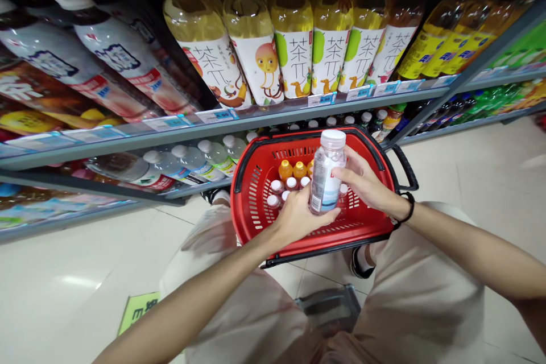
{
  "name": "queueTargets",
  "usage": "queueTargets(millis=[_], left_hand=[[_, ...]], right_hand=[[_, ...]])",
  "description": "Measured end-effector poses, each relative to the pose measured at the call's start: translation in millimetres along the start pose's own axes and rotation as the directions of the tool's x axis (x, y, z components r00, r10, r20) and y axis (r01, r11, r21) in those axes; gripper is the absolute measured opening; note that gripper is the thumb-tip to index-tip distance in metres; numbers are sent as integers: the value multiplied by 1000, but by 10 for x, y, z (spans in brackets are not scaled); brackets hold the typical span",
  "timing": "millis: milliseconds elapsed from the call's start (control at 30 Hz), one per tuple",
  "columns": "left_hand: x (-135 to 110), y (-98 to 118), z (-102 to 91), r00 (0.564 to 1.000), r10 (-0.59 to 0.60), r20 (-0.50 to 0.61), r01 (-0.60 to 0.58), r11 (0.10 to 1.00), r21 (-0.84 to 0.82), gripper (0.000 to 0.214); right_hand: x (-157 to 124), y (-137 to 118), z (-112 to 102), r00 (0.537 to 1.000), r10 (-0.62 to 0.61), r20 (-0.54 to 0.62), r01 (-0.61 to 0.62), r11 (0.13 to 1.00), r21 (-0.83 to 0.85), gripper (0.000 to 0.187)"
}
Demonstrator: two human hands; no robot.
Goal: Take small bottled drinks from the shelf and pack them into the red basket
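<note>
Head view, clear bottle: held over the red basket, near-upright.
Left hand: fingers curled round the bottle's lower part, likely bearing weight.
Right hand: fingers pinching its side, probably steadying.
Capped bottles: clustered inside the basket, seemingly for mutual support.

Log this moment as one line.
left hand: holds white-capped clear bottle | right hand: on same bottle | bottle: above red shopping basket

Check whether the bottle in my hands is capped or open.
Capped: the white cap covers the mouth of the bottle. How tightly it is screwed on, I cannot tell.
</note>
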State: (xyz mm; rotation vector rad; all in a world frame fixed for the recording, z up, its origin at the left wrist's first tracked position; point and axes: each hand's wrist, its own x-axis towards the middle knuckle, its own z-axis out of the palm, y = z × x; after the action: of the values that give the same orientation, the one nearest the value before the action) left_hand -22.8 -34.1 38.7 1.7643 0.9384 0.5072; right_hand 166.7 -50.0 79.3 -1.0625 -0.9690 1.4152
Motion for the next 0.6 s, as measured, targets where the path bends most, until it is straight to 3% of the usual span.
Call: queueTargets(millis=[600], left_hand=[[6, 10, -2, 993, -77, 86, 85, 992, -89, 42]], right_hand=[[5, 62, -5, 996, 58, -66, -58, 998, 2, 36]])
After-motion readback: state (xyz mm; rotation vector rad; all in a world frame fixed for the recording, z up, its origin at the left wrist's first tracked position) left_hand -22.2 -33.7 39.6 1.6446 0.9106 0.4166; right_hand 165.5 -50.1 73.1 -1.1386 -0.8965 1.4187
